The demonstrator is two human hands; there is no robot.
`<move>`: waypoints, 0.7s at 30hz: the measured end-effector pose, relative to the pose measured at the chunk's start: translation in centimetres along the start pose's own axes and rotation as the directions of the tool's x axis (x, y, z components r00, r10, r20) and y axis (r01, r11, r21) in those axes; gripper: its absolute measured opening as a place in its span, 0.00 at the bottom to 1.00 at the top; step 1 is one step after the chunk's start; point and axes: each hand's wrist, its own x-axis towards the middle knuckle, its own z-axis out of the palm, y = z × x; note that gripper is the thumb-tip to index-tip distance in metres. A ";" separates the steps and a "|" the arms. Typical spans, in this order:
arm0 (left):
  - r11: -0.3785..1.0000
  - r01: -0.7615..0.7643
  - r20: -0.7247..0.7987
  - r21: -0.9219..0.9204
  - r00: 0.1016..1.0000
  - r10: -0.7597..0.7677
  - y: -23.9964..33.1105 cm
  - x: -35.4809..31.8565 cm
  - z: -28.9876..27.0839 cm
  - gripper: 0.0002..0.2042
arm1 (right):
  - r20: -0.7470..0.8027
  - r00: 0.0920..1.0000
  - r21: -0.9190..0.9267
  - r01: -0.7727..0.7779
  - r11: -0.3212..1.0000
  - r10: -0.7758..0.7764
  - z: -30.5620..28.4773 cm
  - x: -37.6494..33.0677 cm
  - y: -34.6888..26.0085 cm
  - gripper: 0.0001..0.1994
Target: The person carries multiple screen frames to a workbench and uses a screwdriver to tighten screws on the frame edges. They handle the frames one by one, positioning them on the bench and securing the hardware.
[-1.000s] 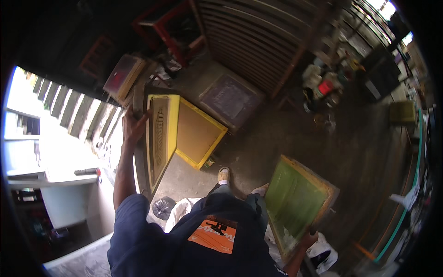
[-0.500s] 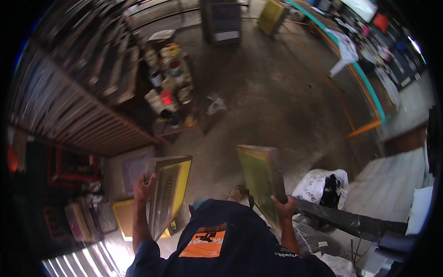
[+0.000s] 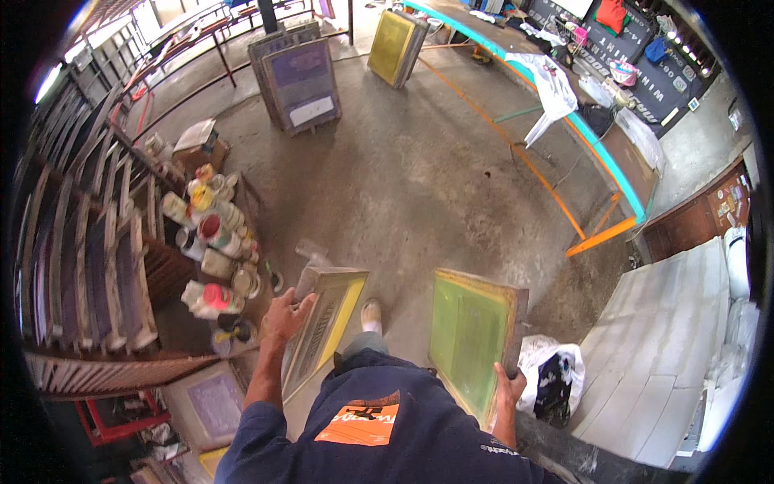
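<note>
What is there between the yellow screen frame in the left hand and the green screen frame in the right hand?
In the head view, between the yellow screen frame and the green screen frame: the person's shoe and bare concrete floor.

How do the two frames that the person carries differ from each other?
The left frame has a yellow mesh with a dark printed pattern, while the right frame has a plain green mesh. The left hand grips its frame at the upper edge; the right hand grips its frame low on the side. Both are wooden screen frames, held upright.
</note>
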 end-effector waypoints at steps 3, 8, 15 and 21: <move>0.997 -0.071 0.001 0.040 0.997 0.071 5.1 12.6 3.7 0.32 | -0.172 0.963 -0.051 0.202 0.978 -0.208 2.9 7.6 0.9 0.26; 0.983 -0.123 -0.137 0.136 0.980 0.142 7.9 29.6 8.0 0.28 | -0.210 0.975 -0.228 0.021 0.974 -0.071 9.3 17.4 -6.4 0.32; 0.991 0.004 -0.119 0.137 0.993 0.013 14.4 49.2 10.2 0.29 | -0.252 0.968 -0.523 -0.124 0.843 -0.014 17.9 32.4 -16.1 0.34; 0.988 -0.027 -0.141 0.151 0.989 0.049 18.0 68.2 12.2 0.27 | -0.095 0.991 -0.480 -0.127 0.868 0.092 28.1 52.3 -28.9 0.35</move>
